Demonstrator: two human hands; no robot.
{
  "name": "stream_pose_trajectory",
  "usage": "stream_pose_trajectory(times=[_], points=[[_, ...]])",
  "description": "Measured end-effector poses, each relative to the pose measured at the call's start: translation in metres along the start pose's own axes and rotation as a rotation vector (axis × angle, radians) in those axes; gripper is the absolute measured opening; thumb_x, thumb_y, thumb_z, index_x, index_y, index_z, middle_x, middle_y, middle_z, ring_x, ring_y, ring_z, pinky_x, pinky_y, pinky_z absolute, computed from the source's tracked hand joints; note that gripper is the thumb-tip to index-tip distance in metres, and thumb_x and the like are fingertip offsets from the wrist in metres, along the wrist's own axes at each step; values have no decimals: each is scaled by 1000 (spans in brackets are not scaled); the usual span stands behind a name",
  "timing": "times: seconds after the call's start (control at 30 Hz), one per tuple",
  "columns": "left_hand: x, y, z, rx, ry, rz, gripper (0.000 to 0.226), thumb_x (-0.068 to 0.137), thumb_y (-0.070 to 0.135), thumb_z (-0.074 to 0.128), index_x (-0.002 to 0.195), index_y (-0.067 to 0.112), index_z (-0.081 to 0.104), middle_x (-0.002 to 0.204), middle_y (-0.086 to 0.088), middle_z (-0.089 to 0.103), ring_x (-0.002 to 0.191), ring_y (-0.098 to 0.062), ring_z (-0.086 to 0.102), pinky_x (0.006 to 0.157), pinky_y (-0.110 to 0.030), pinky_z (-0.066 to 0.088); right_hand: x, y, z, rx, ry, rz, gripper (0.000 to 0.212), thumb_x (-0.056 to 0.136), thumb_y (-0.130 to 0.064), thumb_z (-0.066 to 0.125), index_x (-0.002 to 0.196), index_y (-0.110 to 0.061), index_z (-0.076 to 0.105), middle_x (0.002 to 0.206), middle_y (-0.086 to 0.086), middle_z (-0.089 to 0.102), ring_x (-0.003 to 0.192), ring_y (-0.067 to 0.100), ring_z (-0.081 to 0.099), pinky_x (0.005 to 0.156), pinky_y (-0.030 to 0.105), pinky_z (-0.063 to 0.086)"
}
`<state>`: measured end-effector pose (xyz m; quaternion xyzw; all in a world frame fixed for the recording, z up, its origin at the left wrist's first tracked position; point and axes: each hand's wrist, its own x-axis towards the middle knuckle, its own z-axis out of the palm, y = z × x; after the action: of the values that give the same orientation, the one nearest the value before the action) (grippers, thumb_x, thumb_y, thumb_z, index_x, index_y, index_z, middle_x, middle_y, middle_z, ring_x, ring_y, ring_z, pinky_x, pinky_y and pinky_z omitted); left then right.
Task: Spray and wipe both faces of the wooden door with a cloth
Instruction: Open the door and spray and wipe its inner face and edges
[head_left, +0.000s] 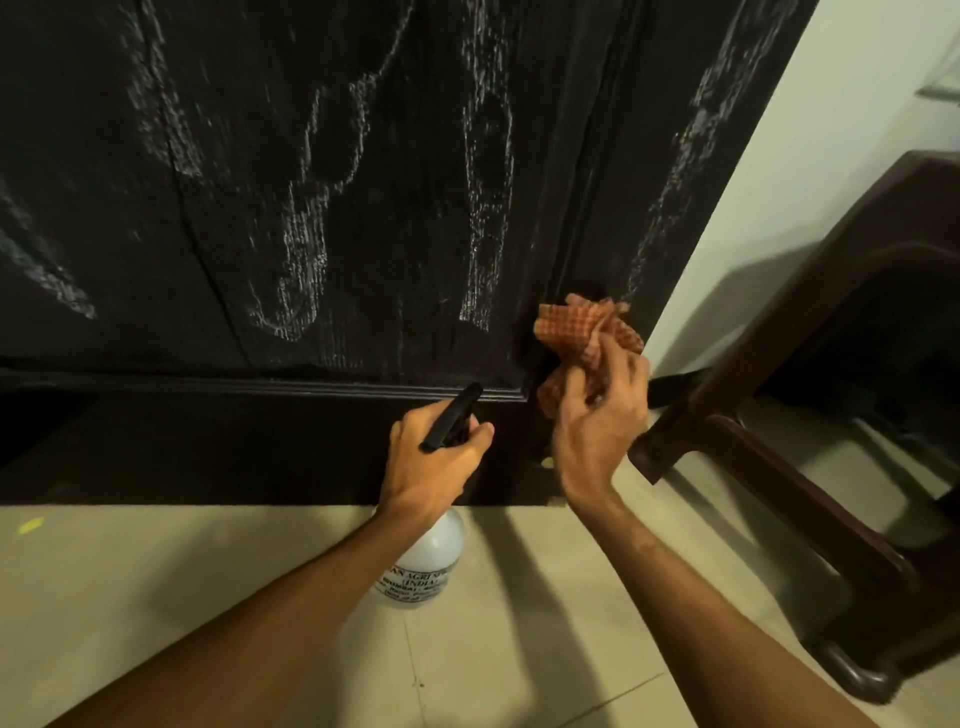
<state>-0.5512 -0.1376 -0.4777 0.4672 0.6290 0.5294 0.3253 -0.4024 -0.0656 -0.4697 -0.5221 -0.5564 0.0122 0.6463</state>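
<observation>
The dark wooden door (311, 208) fills the upper view, its panel streaked with wet shiny trails. My left hand (436, 462) grips the black trigger head of a white spray bottle (431, 561), whose body hangs below my wrist just above the floor. My right hand (597, 431) holds a bunched orange checked cloth (582, 332) against the door's lower right corner, near the panel moulding.
A dark brown plastic chair (831, 415) stands close on the right, one leg almost touching the door's edge. A pale wall (779, 182) lies beyond the door. Beige floor tiles (208, 597) stretch below, with a small yellow scrap (30, 526) at left.
</observation>
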Motion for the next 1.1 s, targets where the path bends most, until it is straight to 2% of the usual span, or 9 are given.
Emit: stream_pose_trajectory(times=[0.07,0.17,0.27,0.37,0.6,0.7,0.83,1.0,1.1], points=[[2,-3,-5,0,39,-8,19,90,19,79,76,13,68,65,-10,67,38,-6,49,39,-21,39,-22,0,7,-41,-179,-131,47,92,-4,66,138,-9,60,129,13,50,107,3,46,95,6,38],[5,-5,-14,5,75,-4,18,91,19,78,76,14,68,72,-12,71,44,-9,52,38,-19,39,-56,4,17,-86,-470,-166,51,96,-9,64,145,-9,51,142,12,43,114,10,52,93,30,54],[6,-9,-25,22,106,-7,21,91,18,78,74,12,67,68,-12,67,43,-11,51,36,-17,38,-42,-5,17,-26,-323,-108,40,90,1,64,129,-5,63,128,12,54,106,-2,45,92,34,53],[9,-22,-34,26,136,-37,25,91,24,78,70,15,67,69,-13,69,52,-20,54,46,-25,42,-9,-24,16,13,-122,-167,34,89,2,63,122,-5,67,121,13,55,104,2,49,91,11,45],[6,-31,-58,66,144,-58,26,85,33,82,70,19,65,63,-1,66,53,-18,60,52,-34,48,-60,3,32,-322,-470,-358,36,78,4,70,111,-8,64,122,16,51,104,33,55,70,46,58],[6,-36,-72,140,175,-70,26,82,44,75,71,21,68,67,-3,70,67,-26,67,61,-43,59,-62,-11,47,-240,-484,-319,33,84,-4,68,116,-11,70,120,14,55,104,30,57,72,41,57],[2,-42,-74,174,146,-54,27,87,29,80,69,14,68,63,-5,70,58,-19,67,58,-39,57,-68,-15,47,-191,-527,-355,36,85,-1,67,120,-10,71,122,12,56,105,28,59,78,36,56],[7,-35,-74,132,138,-28,29,87,34,78,69,13,68,63,-5,69,67,-24,71,69,-44,60,-55,12,24,-231,-387,-198,37,84,3,71,119,-5,71,125,14,54,106,32,60,89,39,57],[11,-37,-94,95,227,-61,21,84,41,76,74,23,69,63,-4,69,72,-29,71,66,-50,62,-74,-18,54,-228,-478,-340,36,82,0,72,117,-6,71,121,15,57,105,31,58,84,36,55]])
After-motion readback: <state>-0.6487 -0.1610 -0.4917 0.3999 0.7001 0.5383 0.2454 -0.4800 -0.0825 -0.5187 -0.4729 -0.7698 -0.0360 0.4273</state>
